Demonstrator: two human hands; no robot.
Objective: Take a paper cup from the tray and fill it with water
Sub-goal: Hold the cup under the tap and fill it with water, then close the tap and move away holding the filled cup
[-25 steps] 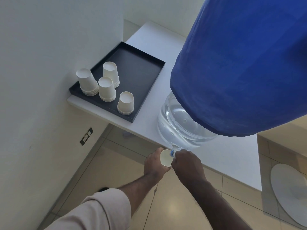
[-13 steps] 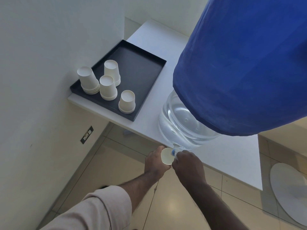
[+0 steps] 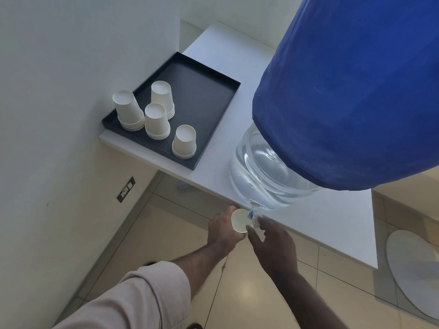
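Note:
My left hand [image 3: 223,230] holds a white paper cup [image 3: 240,220] upright just below the counter's front edge, right under the small white-and-blue tap [image 3: 253,214] of the clear water jug [image 3: 259,169]. A blue cloth cover [image 3: 351,91] drapes the jug's upper part. My right hand [image 3: 273,243] is beside the tap with its fingers spread, fingertips close to the tap but not gripping it. The black tray [image 3: 204,96] sits on the counter to the left with several stacks of upturned white paper cups [image 3: 155,119].
The white counter [image 3: 332,224] juts out from a white wall [image 3: 59,91] on the left. A wall socket [image 3: 126,189] sits low on that wall. Beige floor tiles lie below, with a round white object [image 3: 413,269] on the floor at right.
My right hand has come off the tap and opened its fingers; earlier it was closed on the tap. My left hand still holds the cup under the spout.

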